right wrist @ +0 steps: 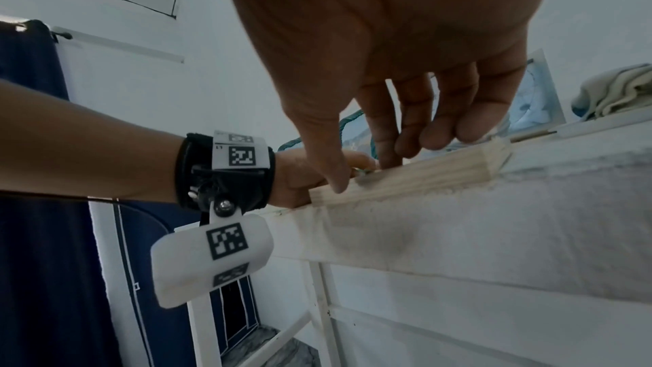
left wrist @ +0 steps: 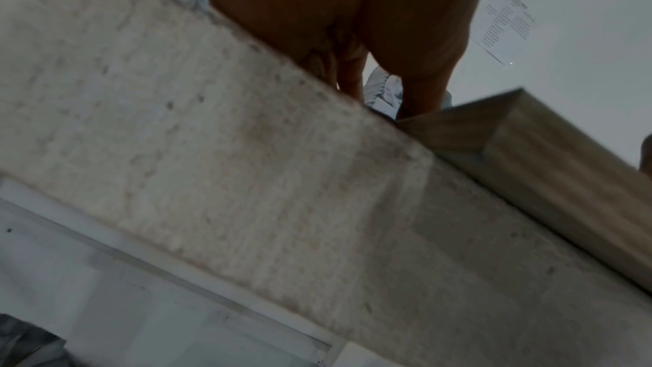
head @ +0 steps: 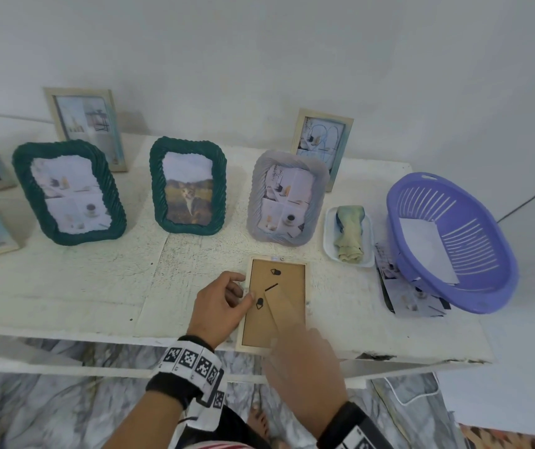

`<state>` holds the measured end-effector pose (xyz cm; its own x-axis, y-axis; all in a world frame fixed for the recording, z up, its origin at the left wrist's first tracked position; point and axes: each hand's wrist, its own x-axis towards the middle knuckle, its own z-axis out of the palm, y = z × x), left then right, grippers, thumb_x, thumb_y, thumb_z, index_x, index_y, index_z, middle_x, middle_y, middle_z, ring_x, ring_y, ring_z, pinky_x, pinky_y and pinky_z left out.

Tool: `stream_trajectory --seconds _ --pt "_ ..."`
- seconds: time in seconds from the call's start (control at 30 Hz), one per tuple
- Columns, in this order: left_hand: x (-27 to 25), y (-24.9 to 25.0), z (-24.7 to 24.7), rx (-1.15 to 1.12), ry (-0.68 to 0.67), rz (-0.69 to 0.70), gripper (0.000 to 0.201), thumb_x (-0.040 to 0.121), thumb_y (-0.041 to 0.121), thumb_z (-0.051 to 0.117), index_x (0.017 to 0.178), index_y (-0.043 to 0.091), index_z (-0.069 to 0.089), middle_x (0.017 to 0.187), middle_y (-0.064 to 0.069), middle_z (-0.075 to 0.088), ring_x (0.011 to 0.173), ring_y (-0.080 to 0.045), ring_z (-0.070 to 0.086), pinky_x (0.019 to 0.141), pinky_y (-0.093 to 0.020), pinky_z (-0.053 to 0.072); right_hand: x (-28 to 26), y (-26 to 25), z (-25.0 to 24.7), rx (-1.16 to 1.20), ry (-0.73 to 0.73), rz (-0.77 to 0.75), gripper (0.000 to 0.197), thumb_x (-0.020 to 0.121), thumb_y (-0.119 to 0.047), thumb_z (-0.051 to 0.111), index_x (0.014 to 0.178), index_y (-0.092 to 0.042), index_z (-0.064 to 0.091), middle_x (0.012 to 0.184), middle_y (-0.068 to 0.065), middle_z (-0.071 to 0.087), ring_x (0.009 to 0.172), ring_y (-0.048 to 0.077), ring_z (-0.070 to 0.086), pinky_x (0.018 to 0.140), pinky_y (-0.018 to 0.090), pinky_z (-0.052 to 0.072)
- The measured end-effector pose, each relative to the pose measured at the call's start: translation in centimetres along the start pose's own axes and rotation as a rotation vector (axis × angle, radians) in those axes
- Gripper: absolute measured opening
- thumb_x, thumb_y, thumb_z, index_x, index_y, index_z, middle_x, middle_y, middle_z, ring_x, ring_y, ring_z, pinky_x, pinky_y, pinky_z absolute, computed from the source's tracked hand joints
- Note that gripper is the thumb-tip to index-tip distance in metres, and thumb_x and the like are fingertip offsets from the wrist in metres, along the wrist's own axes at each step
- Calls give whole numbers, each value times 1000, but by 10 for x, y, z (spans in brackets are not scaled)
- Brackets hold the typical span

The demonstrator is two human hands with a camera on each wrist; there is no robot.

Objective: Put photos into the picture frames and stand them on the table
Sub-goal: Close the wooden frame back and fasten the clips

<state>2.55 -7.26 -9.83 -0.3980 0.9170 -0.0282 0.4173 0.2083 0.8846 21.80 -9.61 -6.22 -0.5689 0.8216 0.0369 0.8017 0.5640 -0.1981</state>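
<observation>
Frame (head: pixel 274 303) (pale wood), brown fibreboard back

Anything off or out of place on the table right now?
Loose photos lie pinned under the purple basket at the table's right end, partly hidden. The wooden frame lies face down at the front edge. The table edge is chipped near the right corner.

No readable text; the printed sheet (left wrist: pixel 505 27) on the wall is too blurred

Frame (head: pixel 274 303) on table (head: pixel 65 286), near edge
</observation>
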Motion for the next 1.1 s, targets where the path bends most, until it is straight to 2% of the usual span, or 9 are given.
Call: stream_trajectory --seconds 0.1,0.17,0.4,0.63,0.77,0.83,0.9,1.0,1.1 --pt "0 -1 0 -10 -5 0 25 81 27 77 101 28 62 77 7 63 66 -4 58 62 -11 46 1 -6 5 20 20 53 28 69 -41 74 73 -18 59 75 -2 51 64 18 50 53 30 49" --pt "1 -1 0 -14 -8 -1 25 81 27 77 101 28 62 77 6 63 66 -4 58 62 -12 47 2 -6 8 45 23 79 29 66 -38 79 73 -18 59 75 -3 51 64 18 51 54 31 48" --pt "2 -3 -2 -12 -23 4 24 81 29 77 101 28 63 78 6 64 67 -5 60 62 -12 48 2 -3 14 138 71 25 11 76 -30 59 83 -22 55 84 -6 48 70 15 49 59 28 45" --pt "2 -1 -1 -29 5 -10 25 81 26 78 100 27 62 77 4 64 66 -4 60 61 -11 47 7 11 8 127 9 -134 19 79 -16 65 91 -24 53 91 -5 45 76 16 45 62 27 36" --pt "0 -2 -1 -35 16 -18 27 81 28 78 102 25 61 77 5 64 66 -6 60 62 -14 49 12 17 4 78 -43 -185 23 76 -12 68 90 -24 55 92 -4 44 77 16 45 63 26 34" --pt "0 -2 -1 -39 15 -20 28 81 29 78 103 25 62 78 5 64 68 -7 61 65 -18 51 13 18 1 72 -57 -190 18 77 -15 65 88 -24 54 92 -3 43 77 17 44 62 27 36" --pt "-1 -3 -1 -51 14 -17 29 81 31 78 105 25 63 81 5 65 70 -7 61 67 -19 52 17 18 -4 81 -34 -171 11 80 -29 60 86 -23 53 92 -3 42 77 18 43 63 30 37" --pt "-4 -2 -1 -83 26 -4 30 82 32 76 108 26 64 84 6 66 73 -6 62 69 -19 52 29 17 -12 46 42 -34 36 79 -53 55 95 -21 57 95 1 48 79 19 42 65 32 41" --pt "-6 -4 -2 -59 30 70 29 86 23 73 114 21 65 86 7 66 77 -6 63 69 -13 49 44 16 -16 -77 52 134 49 77 -58 55 96 -14 63 99 8 55 82 25 47 66 38 46"
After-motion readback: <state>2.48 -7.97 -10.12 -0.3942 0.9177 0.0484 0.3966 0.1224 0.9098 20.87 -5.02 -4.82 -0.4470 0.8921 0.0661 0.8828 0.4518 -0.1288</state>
